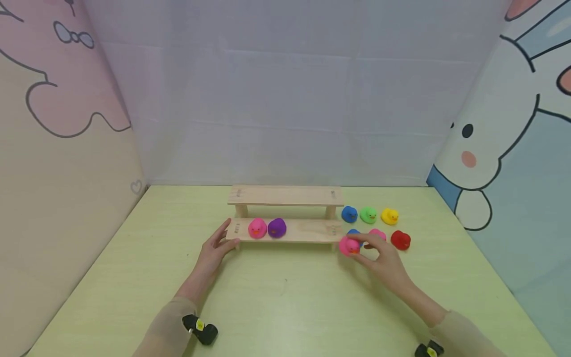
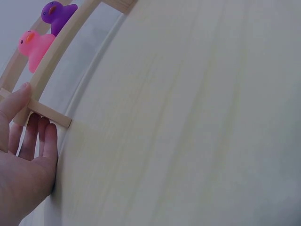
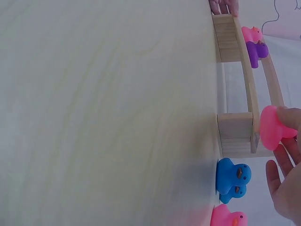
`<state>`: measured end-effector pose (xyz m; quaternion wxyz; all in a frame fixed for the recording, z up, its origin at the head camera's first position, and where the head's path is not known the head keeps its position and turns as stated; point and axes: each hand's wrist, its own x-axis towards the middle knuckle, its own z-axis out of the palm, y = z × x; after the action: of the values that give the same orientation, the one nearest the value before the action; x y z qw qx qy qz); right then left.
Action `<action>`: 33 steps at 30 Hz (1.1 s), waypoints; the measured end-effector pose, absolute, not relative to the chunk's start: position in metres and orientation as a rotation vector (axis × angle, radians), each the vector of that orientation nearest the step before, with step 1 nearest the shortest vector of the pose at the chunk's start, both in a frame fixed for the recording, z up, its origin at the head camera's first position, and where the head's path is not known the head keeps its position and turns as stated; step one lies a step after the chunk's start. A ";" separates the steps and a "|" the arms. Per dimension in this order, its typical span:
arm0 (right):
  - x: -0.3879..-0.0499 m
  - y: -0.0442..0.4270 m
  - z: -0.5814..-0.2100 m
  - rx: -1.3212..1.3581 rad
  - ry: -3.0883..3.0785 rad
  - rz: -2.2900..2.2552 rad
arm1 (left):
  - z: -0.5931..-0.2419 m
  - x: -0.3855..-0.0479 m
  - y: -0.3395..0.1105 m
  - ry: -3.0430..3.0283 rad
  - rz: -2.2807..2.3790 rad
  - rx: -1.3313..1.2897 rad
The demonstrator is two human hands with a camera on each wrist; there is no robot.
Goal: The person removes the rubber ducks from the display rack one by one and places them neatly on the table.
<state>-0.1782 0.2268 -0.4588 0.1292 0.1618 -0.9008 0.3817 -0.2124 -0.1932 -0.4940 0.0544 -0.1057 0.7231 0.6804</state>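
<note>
A two-tier wooden shelf (image 1: 308, 231) stands on the table. My left hand (image 1: 213, 252) grips the left end of its lower tier, the thumb at the front edge, as the left wrist view also shows. A pink rubber duck (image 1: 257, 228) and a purple rubber duck (image 1: 277, 228) sit side by side on that tier. My right hand (image 1: 387, 262) pinches another pink rubber duck (image 3: 270, 128) between thumb and fingers, just off the tier's right end. Behind this hand, a blue duck (image 1: 354, 231) and a pink duck (image 1: 378, 233) are partly hidden.
Right of the shelf, a blue duck (image 1: 349, 214), a green duck (image 1: 369, 215) and a yellow duck (image 1: 390, 216) form a back row. A red duck (image 1: 400, 240) lies nearer, beyond my right hand. The upper tier (image 1: 285, 195) rises behind the lower one.
</note>
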 end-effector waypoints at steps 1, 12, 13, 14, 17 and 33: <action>-0.178 0.228 -0.459 0.472 -2.618 1.107 | -0.491 -0.211 -0.193 2.190 2.066 -0.325; -0.171 0.238 -0.464 0.433 -2.666 1.096 | -0.500 -0.214 -0.194 2.225 2.059 -0.328; -0.171 0.238 -0.464 0.424 -2.679 1.097 | -0.500 -0.214 -0.194 2.224 2.061 -0.332; -0.170 0.239 -0.465 0.414 -2.691 1.101 | -0.500 -0.214 -0.194 2.221 2.063 -0.333; -0.170 0.241 -0.467 0.384 -2.738 1.102 | -0.499 -0.213 -0.194 2.215 2.068 -0.324; -0.167 0.247 -0.477 0.379 -2.853 1.068 | -0.498 -0.213 -0.195 2.207 2.067 -0.294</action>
<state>-0.1674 0.2469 -0.4771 0.0356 0.1235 -0.9287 0.3477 -0.2127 -0.1951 -0.4980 0.0517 -0.0967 0.7255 0.6795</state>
